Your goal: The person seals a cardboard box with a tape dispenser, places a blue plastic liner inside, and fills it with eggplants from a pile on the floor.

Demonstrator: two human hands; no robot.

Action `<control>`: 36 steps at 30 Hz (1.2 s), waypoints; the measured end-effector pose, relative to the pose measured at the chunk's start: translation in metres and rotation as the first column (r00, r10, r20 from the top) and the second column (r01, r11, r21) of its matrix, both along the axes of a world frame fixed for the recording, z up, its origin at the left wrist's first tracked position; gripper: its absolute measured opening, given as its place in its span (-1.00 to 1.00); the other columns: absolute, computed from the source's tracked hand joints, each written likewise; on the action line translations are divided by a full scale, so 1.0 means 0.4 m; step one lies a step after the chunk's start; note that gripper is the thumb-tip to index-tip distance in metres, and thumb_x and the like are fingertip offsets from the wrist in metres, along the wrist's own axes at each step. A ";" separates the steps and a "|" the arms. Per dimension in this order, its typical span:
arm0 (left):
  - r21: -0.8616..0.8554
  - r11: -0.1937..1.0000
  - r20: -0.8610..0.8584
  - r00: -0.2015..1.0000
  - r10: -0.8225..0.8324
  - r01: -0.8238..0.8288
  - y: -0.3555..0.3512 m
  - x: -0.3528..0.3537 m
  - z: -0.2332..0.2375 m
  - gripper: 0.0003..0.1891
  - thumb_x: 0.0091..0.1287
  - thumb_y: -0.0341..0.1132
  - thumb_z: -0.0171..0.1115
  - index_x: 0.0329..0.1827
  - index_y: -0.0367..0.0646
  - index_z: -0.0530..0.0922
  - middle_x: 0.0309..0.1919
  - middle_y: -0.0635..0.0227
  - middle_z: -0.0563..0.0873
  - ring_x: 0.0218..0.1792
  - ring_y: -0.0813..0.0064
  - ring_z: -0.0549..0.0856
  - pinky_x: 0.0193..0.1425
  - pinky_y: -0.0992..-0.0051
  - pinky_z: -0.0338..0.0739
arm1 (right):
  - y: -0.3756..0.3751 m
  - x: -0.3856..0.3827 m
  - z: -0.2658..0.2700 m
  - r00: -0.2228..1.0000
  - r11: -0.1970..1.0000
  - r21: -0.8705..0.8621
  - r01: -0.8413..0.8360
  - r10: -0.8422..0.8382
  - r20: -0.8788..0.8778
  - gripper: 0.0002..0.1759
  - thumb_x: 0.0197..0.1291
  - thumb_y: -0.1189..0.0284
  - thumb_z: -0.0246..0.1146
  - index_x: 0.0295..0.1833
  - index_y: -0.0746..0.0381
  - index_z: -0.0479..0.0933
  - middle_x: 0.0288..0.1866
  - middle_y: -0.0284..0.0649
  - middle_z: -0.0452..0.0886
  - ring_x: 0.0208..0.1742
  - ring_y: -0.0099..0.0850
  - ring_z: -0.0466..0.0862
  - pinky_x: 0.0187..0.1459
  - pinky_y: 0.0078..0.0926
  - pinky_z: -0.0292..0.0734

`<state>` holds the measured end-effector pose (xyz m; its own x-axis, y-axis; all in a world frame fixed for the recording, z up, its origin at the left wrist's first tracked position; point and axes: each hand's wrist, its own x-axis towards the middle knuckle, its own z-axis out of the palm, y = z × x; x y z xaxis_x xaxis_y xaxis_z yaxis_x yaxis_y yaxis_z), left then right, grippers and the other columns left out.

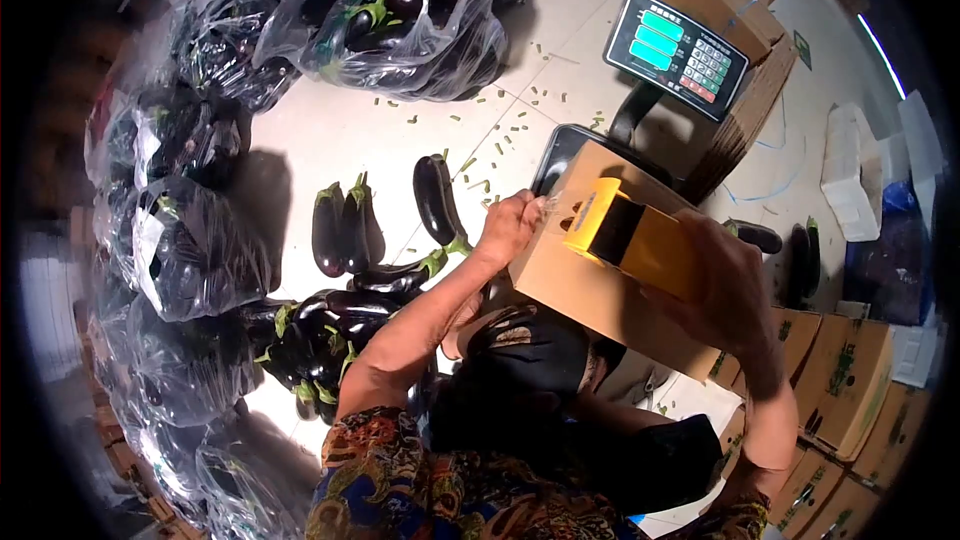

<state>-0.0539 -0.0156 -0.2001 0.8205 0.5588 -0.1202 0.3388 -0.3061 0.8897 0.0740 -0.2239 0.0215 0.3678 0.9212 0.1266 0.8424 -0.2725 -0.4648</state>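
Observation:
A closed cardboard box (572,292) sits tilted in view on the platform of a digital scale (560,152). My right hand (722,285) is wrapped round a yellow tape dispenser (640,245), held over the top of the box. The dispenser's front end lies close to the box's far left part, by its dark hand hole. At the box's left edge, my left hand (510,228) is closed in a pinch, with a glint of clear tape (548,204) at the fingertips. Loose eggplants (436,202) lie on the floor left of this hand.
Clear plastic bags of eggplants (400,30) line the back and left. A pile of eggplants (320,335) lies beside my left arm. The scale's lit display (677,52) stands behind the box. Stacked cartons (845,375) and a white foam box (850,175) are at the right.

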 end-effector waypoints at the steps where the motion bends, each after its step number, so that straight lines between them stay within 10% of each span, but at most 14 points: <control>1: 0.039 0.998 -0.031 0.999 -0.040 0.041 0.003 0.006 0.003 -0.79 0.38 -0.30 -0.01 -0.31 -0.24 0.52 -0.42 -0.02 0.68 -0.33 0.02 0.69 -0.22 0.23 0.54 | 0.001 -0.001 -0.002 1.000 1.000 0.029 0.002 -0.001 -0.003 -0.33 -0.20 0.36 0.55 0.09 0.22 0.45 -0.19 -0.03 0.67 -0.24 -0.09 0.73 -0.21 -0.29 0.66; 9: 0.161 0.952 -0.522 0.841 -0.142 0.261 0.023 0.031 -0.006 -0.81 0.33 -0.27 0.07 -0.17 -0.21 0.52 -0.24 -0.02 0.71 -0.17 -0.01 0.69 -0.10 0.17 0.58 | -0.001 -0.011 -0.018 0.999 0.995 0.089 0.039 -0.038 -0.012 -0.42 -0.11 0.26 0.53 0.04 0.21 0.50 -0.15 -0.12 0.67 -0.22 -0.18 0.73 -0.20 -0.33 0.65; 14: -0.194 0.978 -0.082 0.995 0.059 -0.074 0.019 0.005 -0.243 -0.70 0.31 -0.23 0.13 -0.01 -0.24 0.55 -0.14 0.10 0.69 -0.05 0.11 0.65 0.05 0.33 0.53 | -0.015 -0.015 -0.033 1.000 0.993 0.118 0.027 -0.028 0.007 -0.42 -0.11 0.28 0.52 0.05 0.21 0.50 -0.15 -0.13 0.67 -0.22 -0.20 0.73 -0.21 -0.35 0.64; 17: -0.495 0.853 0.096 0.965 0.242 -0.165 0.046 0.051 -0.109 -0.52 0.37 0.01 0.05 0.17 -0.17 0.52 0.02 0.23 0.63 0.04 0.30 0.59 0.13 0.38 0.48 | -0.021 -0.012 -0.032 1.000 0.991 0.129 0.026 -0.028 0.012 -0.41 -0.12 0.29 0.53 0.05 0.21 0.50 -0.15 -0.13 0.67 -0.22 -0.21 0.73 -0.21 -0.35 0.64; 20: -0.526 0.835 0.354 0.934 0.041 0.163 0.012 0.099 -0.017 -0.34 0.44 0.24 -0.16 0.38 -0.08 0.32 0.15 0.22 0.55 0.20 0.34 0.48 0.23 0.35 0.41 | -0.013 -0.009 -0.036 0.999 0.990 0.142 0.021 -0.015 -0.041 -0.40 -0.13 0.29 0.53 0.06 0.21 0.49 -0.16 -0.13 0.68 -0.22 -0.23 0.73 -0.21 -0.34 0.64; 23: -0.896 0.406 0.218 0.975 0.047 0.181 -0.018 0.120 -0.131 -0.31 0.43 0.25 -0.16 0.41 -0.10 0.29 0.18 0.22 0.54 0.18 0.32 0.51 0.28 0.34 0.39 | -0.011 0.001 -0.034 0.999 0.987 0.160 0.030 -0.024 -0.042 -0.38 -0.14 0.29 0.54 0.07 0.21 0.48 -0.17 -0.13 0.68 -0.22 -0.24 0.73 -0.21 -0.33 0.64; 26: -0.887 0.447 0.158 0.986 0.059 0.116 -0.007 0.130 -0.352 -0.31 0.42 0.23 -0.16 0.32 -0.19 0.40 0.14 0.19 0.58 0.11 0.31 0.55 0.26 0.36 0.39 | -0.019 0.003 -0.049 0.999 0.982 0.184 0.032 -0.031 -0.008 -0.37 -0.15 0.30 0.54 0.08 0.21 0.48 -0.18 -0.13 0.68 -0.21 -0.24 0.73 -0.20 -0.33 0.64; 29: -0.593 0.805 0.075 0.995 0.069 -0.011 0.039 0.101 -0.283 -0.28 0.43 0.25 -0.17 0.31 -0.24 0.41 0.21 0.07 0.52 0.21 0.26 0.50 0.33 0.29 0.33 | -0.024 0.005 -0.053 0.999 0.982 0.188 0.033 -0.028 -0.033 -0.35 -0.16 0.32 0.54 0.10 0.22 0.47 -0.15 -0.12 0.68 -0.19 -0.21 0.73 -0.18 -0.33 0.63; 32: -0.440 0.894 0.178 0.984 0.003 0.077 0.035 0.100 0.173 -0.29 0.47 0.19 -0.19 0.34 -0.31 0.36 0.33 -0.04 0.41 0.38 0.19 0.34 0.45 0.29 0.17 | -0.023 -0.002 -0.052 0.994 0.986 0.155 0.060 -0.044 -0.103 -0.33 -0.19 0.35 0.55 0.10 0.24 0.47 -0.12 -0.09 0.67 -0.17 -0.16 0.72 -0.15 -0.34 0.61; 36: 0.178 0.968 0.059 0.980 -0.189 0.176 -0.033 0.147 0.254 -0.31 0.40 0.01 0.03 0.45 -0.25 0.13 0.25 -0.13 0.41 0.25 -0.10 0.41 0.36 0.22 0.29 | -0.028 0.008 -0.047 0.998 0.990 0.129 0.054 -0.049 -0.041 -0.34 -0.18 0.35 0.53 0.09 0.25 0.46 -0.09 -0.07 0.65 -0.13 -0.09 0.70 -0.13 -0.29 0.60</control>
